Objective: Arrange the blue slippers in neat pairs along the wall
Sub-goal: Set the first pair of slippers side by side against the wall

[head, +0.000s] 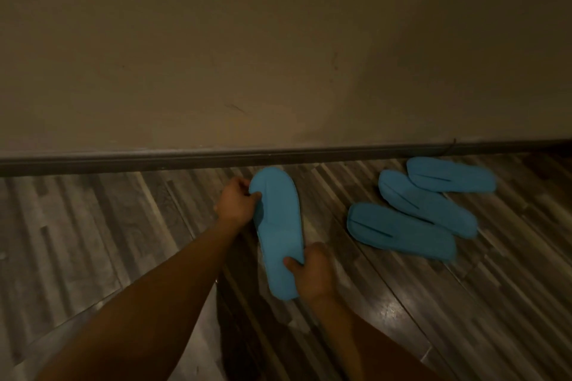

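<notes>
Where the big tan wall [278,40] meets the striped wood floor [93,226], a dark baseboard [123,161] runs across. Three blue slippers [427,202] lie in a messy bunch on the floor, near the wall on the right. One more blue slipper [278,232] is held close to the baseboard. The left hand [236,204] pinches its far end. The right hand [312,272] has its fingers wrapped around the near end. No writing shows on anything.

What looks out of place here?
Three loose slippers lie askew and overlapping at the right, angled to the baseboard, not paired. Left hand and right hand grip a fourth slipper.
</notes>
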{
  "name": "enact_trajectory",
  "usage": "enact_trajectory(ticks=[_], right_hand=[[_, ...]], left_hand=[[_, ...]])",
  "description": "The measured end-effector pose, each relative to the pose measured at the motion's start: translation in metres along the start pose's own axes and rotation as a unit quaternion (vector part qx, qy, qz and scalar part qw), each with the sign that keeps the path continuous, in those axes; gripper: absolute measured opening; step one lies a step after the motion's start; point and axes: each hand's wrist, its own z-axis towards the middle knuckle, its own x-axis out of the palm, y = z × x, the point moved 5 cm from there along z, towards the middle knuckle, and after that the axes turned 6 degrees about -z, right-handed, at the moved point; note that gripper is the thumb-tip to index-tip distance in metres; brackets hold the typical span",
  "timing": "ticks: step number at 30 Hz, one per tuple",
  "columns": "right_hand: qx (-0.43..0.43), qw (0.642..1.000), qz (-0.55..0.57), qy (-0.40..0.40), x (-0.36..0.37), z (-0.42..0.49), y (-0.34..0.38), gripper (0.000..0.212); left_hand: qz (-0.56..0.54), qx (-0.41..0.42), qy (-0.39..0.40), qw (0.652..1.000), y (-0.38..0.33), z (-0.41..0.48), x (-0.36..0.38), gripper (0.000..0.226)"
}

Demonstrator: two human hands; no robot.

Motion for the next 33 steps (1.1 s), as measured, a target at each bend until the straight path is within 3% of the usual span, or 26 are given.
enact_trajectory(ticks=[9, 17, 20, 25, 28, 31, 33], right_hand=[[0.008, 0.995, -0.100, -0.025, 0.022, 0.008, 0.025, 0.045], [-0.022, 0.997, -0.080, -0.002, 0.004, 0.008, 0.023, 0.050], [-0.059, 0.994, -0.081, -0.042, -0.039, 0.014, 0.009, 0.050], [-0.048, 0.978, -0.133, -0.151, -0.154, 0.035, -0.045, 0.030], [0.009, 0.966, -0.165, -0.201, -0.211, 0.045, -0.093, 0.038], [0.068, 0.957, -0.183, -0.216, -0.253, 0.048, -0.131, 0.049], [0.116, 0.961, -0.139, -0.209, -0.267, 0.052, -0.154, 0.046]], left_hand=[[0.149, 0.036, -0.021, 0.988, 0.002, 0.018, -0.019, 0.026], [0.150, 0.077, -0.061, 0.984, 0.005, 0.015, -0.019, 0.027], [0.147, 0.115, -0.100, 0.977, -0.001, 0.008, -0.010, 0.032], [0.084, 0.180, 0.014, 0.980, -0.041, -0.029, 0.071, 0.023], [0.083, 0.167, 0.115, 0.976, -0.053, -0.048, 0.130, 0.026], [0.149, 0.179, 0.152, 0.961, -0.062, -0.062, 0.173, 0.036], [0.231, 0.196, 0.145, 0.942, -0.064, -0.066, 0.192, 0.048]])
